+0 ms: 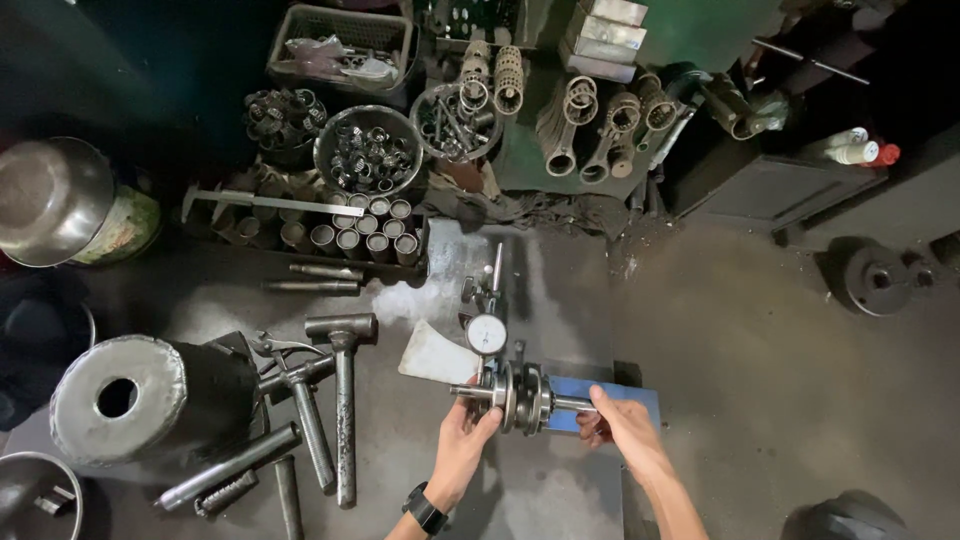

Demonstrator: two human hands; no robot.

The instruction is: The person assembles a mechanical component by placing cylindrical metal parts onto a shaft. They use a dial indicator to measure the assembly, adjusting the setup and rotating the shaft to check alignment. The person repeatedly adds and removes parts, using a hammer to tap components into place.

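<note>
Steel crankshaft (pixel 522 397) is held level just below the dial gauge (pixel 487 334), left hand (pixel 462 442) fingers pinching its left stub, right hand (pixel 620 422) fingers closed on its right stub. Even, slow turning and steady support should suit the gauge, with hammers (pixel 343 395) left of it.

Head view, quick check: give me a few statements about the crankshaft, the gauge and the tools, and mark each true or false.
1. Both hands hold the crankshaft: left hand, right hand. True.
2. The dial gauge lies beyond the crankshaft. True.
3. The hammer lies to the right of the hands. False: it lies to their left.
4. The wristwatch is on the right wrist. False: it is on the left.
5. The round bowl is empty. False: it holds metal rings.
</note>
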